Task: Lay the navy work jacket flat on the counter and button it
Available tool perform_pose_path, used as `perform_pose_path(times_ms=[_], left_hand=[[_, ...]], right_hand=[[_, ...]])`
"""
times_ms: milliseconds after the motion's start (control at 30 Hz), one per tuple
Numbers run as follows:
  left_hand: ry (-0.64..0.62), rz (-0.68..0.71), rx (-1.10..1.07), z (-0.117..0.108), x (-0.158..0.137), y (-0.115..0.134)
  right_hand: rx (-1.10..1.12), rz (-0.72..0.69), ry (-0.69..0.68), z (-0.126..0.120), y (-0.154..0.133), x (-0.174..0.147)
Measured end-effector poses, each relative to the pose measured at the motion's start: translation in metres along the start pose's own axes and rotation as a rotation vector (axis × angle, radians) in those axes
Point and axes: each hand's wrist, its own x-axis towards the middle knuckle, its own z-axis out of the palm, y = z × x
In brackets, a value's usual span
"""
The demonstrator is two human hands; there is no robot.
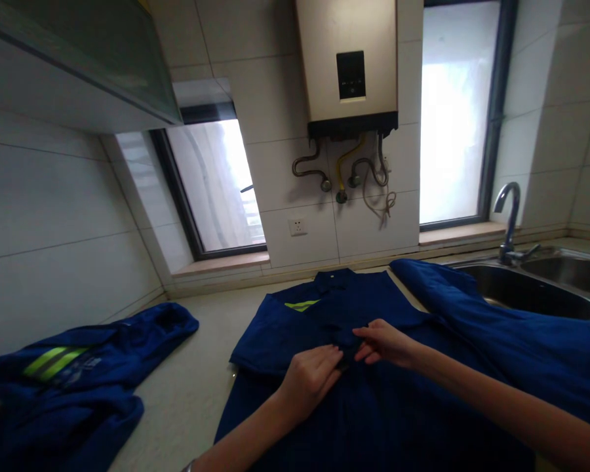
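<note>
A dark blue work jacket [275, 334] lies spread on the counter, collar toward the wall, with a yellow-green reflective stripe on its chest. My left hand [311, 377] rests at the jacket's front middle, its fingers bent together on the cloth. Close beside it, my right hand [381, 342] pinches the fabric near the front opening with thumb and forefinger. The fingertips of both hands nearly meet. Whether a button or fastener sits between them is too dark to make out.
Another blue garment [78, 373] with a reflective stripe lies crumpled at the left. More blue cloth [521, 334] stretches along the right, up to the sink [565, 298] with its faucet [509, 223]. A water heater [349, 65] hangs on the wall; a cabinet [78, 72] juts out upper left.
</note>
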Motion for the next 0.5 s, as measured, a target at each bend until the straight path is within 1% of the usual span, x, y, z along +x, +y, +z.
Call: perform_pose_path(times_ms=[100,200,300,400,467,500], left_hand=[[0.045,0.033,0.061,0.002,-0.006,0.0],[0.036,0.098,0.104,0.004,-0.009,0.001],[0.009,0.167,0.166,0.009,-0.008,0.005],[-0.025,0.246,0.199,0.014,-0.003,0.011],[-0.044,0.263,0.224,0.015,-0.001,0.012],[-0.048,0.245,0.246,0.015,-0.001,0.01]], right_hand=[[0.039,0.031,-0.007,0.0,0.0,-0.004],[0.155,0.027,-0.039,0.004,0.003,-0.009],[0.305,0.025,0.024,0.015,0.016,-0.008],[0.341,0.071,0.092,0.028,0.028,0.003],[0.313,0.032,0.119,0.033,0.023,0.014],[0.289,-0.007,0.125,0.032,0.015,0.02]])
